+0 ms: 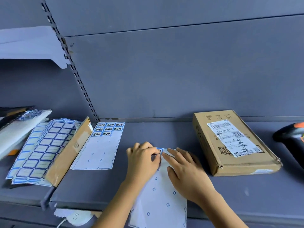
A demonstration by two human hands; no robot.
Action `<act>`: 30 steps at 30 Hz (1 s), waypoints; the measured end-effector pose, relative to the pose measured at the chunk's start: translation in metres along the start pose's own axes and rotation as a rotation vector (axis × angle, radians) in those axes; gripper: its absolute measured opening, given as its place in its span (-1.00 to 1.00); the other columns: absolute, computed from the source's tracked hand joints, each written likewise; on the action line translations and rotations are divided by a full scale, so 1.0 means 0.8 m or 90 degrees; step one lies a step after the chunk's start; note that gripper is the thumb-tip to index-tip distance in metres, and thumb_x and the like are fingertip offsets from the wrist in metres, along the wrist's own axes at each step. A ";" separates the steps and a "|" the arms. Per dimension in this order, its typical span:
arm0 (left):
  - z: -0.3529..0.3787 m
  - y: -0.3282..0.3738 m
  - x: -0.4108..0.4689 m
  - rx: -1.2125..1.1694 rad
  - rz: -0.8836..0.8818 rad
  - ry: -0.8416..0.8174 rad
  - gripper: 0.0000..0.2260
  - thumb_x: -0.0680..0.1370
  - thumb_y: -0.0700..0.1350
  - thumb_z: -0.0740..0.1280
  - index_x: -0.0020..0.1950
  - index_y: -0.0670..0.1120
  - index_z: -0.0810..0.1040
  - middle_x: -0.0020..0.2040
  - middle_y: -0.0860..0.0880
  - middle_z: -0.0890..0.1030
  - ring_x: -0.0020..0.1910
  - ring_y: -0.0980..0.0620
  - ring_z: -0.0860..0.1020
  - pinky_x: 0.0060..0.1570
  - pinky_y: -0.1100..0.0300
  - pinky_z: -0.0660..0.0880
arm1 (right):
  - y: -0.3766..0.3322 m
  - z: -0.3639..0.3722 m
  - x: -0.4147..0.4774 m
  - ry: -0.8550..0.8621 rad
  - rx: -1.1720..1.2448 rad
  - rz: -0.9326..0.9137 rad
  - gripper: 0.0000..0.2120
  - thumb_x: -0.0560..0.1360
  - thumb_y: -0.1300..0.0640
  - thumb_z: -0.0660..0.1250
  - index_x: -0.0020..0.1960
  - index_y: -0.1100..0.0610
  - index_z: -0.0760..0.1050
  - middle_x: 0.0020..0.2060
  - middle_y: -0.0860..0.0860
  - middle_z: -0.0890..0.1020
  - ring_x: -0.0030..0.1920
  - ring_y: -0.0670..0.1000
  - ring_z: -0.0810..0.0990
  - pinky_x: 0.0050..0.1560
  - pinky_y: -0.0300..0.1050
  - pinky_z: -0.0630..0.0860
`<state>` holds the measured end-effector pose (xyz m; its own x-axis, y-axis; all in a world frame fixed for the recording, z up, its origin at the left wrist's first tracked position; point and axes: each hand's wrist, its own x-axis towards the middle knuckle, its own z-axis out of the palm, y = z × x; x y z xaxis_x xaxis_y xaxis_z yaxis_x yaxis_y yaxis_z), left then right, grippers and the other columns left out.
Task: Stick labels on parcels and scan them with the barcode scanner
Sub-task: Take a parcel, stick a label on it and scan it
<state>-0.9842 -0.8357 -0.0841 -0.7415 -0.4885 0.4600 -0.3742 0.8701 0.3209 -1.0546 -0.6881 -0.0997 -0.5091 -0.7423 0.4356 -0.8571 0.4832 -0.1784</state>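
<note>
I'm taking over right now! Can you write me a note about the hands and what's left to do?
Left hand pinches a blue-edged label at the top of the nearly empty sheet.
Right hand presses that sheet flat, fingers straight.
Parcel lies to the right, a shipping label on it; scanner at the far right edge, untouched.
Done: label pinched, not yet on the parcel.
Left: peel it, stick it on the parcel, scan.

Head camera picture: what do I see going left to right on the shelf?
A stack of blue label sheets, sheet with written labels, left hand pinching a label, right hand, cardboard parcel, barcode scanner.
</note>
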 end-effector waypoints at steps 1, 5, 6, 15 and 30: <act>-0.001 -0.002 0.002 0.005 0.012 -0.011 -0.89 0.39 0.02 0.31 -0.27 0.09 0.63 -0.24 0.14 0.57 -0.23 0.00 0.46 -0.17 0.16 0.09 | 0.000 0.001 -0.001 0.000 -0.002 -0.001 -0.60 0.47 0.04 0.09 0.23 -0.02 0.53 0.20 -0.09 0.57 0.21 0.06 0.55 0.16 -0.01 0.51; -0.009 -0.002 0.009 0.042 0.049 -0.035 -0.91 0.32 0.06 0.36 -0.32 0.10 0.62 -0.29 0.15 0.56 -0.27 0.01 0.49 -0.19 0.16 0.14 | 0.000 0.001 -0.001 0.004 -0.002 -0.002 -0.61 0.47 0.04 0.09 0.22 -0.02 0.54 0.20 -0.07 0.58 0.22 0.07 0.54 0.17 0.01 0.50; -0.011 0.000 0.011 0.045 0.058 -0.040 -0.92 0.31 0.06 0.36 -0.34 0.09 0.61 -0.30 0.16 0.56 -0.28 0.02 0.49 -0.19 0.17 0.14 | 0.000 0.001 -0.001 0.003 -0.003 0.001 -0.61 0.47 0.03 0.09 0.21 -0.03 0.54 0.20 -0.07 0.58 0.22 0.07 0.55 0.17 0.01 0.50; -0.028 0.005 0.040 0.081 0.172 -0.199 -0.83 0.53 -0.12 0.28 -0.18 -0.10 0.64 -0.17 -0.03 0.57 -0.16 -0.08 0.48 -0.14 0.17 0.35 | -0.001 -0.001 0.000 -0.007 -0.008 0.008 -0.60 0.47 0.03 0.08 0.20 -0.03 0.55 0.19 -0.06 0.59 0.22 0.06 0.55 0.17 0.03 0.50; -0.019 -0.012 0.028 -0.111 0.067 -0.163 -0.92 0.43 -0.05 0.44 -0.11 0.01 0.68 -0.19 0.09 0.55 -0.21 0.06 0.50 -0.31 0.29 0.30 | 0.002 0.001 -0.001 0.010 -0.008 0.005 -0.59 0.47 0.02 0.11 0.22 0.05 0.54 0.19 -0.07 0.58 0.22 0.04 0.54 0.20 -0.03 0.46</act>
<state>-0.9889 -0.8556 -0.0646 -0.8953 -0.3453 0.2815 -0.2042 0.8797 0.4295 -1.0553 -0.6869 -0.1009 -0.5145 -0.7312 0.4480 -0.8520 0.4946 -0.1714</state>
